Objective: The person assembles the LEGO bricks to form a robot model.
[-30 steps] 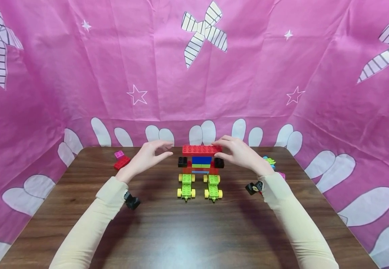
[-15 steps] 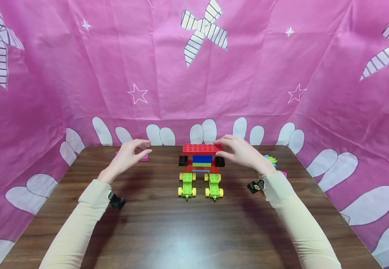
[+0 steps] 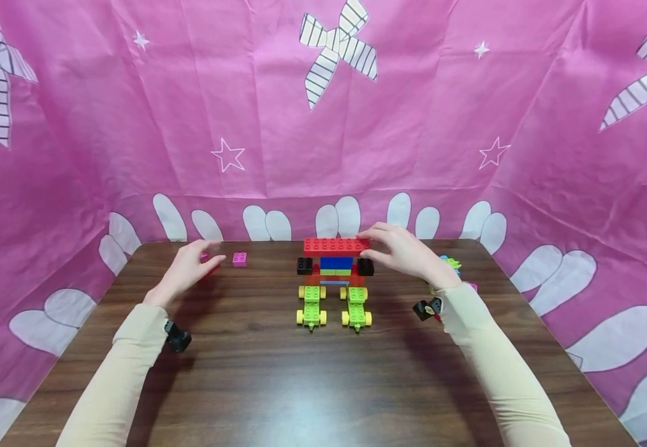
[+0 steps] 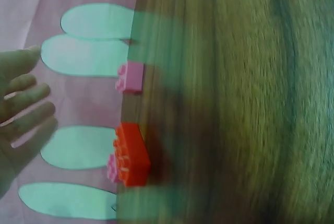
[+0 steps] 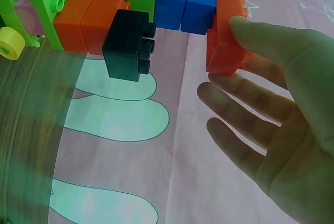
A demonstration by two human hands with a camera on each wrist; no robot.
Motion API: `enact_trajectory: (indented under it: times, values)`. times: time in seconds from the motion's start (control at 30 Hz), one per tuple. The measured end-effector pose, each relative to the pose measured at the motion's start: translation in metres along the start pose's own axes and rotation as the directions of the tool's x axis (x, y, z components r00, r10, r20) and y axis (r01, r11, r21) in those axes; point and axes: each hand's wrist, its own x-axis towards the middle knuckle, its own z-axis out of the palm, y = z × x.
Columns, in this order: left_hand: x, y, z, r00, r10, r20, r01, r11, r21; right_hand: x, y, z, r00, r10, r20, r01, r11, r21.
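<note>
A structure of toy building bricks stands at mid-table, with a long red brick (image 3: 331, 247) across its top, blue bricks (image 3: 336, 265) below and a black brick (image 3: 304, 266) at each side. Two lime-green wheeled bases (image 3: 312, 304) with yellow wheels form its foot. My right hand (image 3: 396, 251) pinches the right end of the long red brick, thumb in front and fingers behind in the right wrist view. Over at the left, my left hand (image 3: 189, 267) hovers with parted fingers, holding nothing. Near it lie a smaller red brick (image 4: 134, 156) and a pink brick (image 4: 111, 168), largely hidden in the head view.
Another pink brick (image 3: 239, 259) lies between the left hand and the structure. Beyond the right wrist are green and blue pieces (image 3: 451, 263) and a pink piece (image 3: 473, 286), partly covered by the arm. A pink curtain hangs behind the wooden table (image 3: 279, 385).
My left hand has moved left, away from the structure, to the loose bricks, uncovering a pink brick. My right hand stays at the long red brick's end.
</note>
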Motion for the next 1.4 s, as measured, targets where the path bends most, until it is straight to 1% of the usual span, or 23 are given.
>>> enact_trajectory:
  times: [0.17, 0.3, 0.43, 0.53, 0.67, 0.8, 0.97, 1.17, 1.3, 1.4]
  values:
    - [-0.006, -0.011, 0.002, 0.998, -0.039, 0.049, 0.037, 0.998, 0.049, -0.001, 0.001, -0.002, 1.0, 0.0, -0.001, 0.0, 1.0, -0.011]
    - [-0.012, -0.019, 0.004, 0.997, -0.056, 0.055, 0.052, 0.996, 0.074, -0.002, 0.001, -0.001, 1.0, 0.0, 0.004, 0.0, 1.0, -0.012]
    - [-0.015, -0.026, 0.006, 0.996, -0.074, 0.056, 0.067, 0.991, 0.119, -0.002, 0.002, -0.001, 1.0, 0.006, 0.009, -0.006, 1.0, -0.009]
    - [-0.015, -0.032, 0.008, 0.993, -0.099, 0.064, 0.088, 0.984, 0.153, -0.003, 0.002, 0.0, 1.0, 0.012, 0.007, -0.012, 1.0, -0.008]
    - [-0.015, -0.037, 0.011, 0.985, -0.143, 0.094, 0.122, 0.971, 0.204, -0.003, 0.004, 0.002, 1.0, 0.017, 0.01, -0.017, 1.0, -0.004]
    - [-0.018, -0.039, 0.014, 0.972, -0.195, 0.134, 0.158, 0.957, 0.245, -0.003, 0.004, 0.003, 1.0, 0.015, 0.015, -0.015, 1.0, -0.006]
    - [-0.02, -0.039, 0.015, 0.958, -0.24, 0.159, 0.193, 0.945, 0.263, -0.002, 0.003, 0.003, 1.0, 0.004, 0.009, -0.004, 1.0, -0.005]
    - [-0.021, -0.04, 0.017, 0.952, -0.266, 0.152, 0.216, 0.934, 0.284, -0.002, 0.002, 0.001, 1.0, -0.014, -0.004, 0.014, 1.0, -0.005]
    - [-0.023, -0.041, 0.017, 0.948, -0.281, 0.15, 0.234, 0.933, 0.273, -0.003, 0.001, 0.0, 1.0, -0.024, -0.015, 0.025, 1.0, 0.005]
    - [-0.024, -0.041, 0.016, 0.947, -0.279, 0.16, 0.229, 0.935, 0.271, -0.004, 0.001, -0.001, 1.0, -0.02, -0.014, 0.02, 1.0, 0.007]
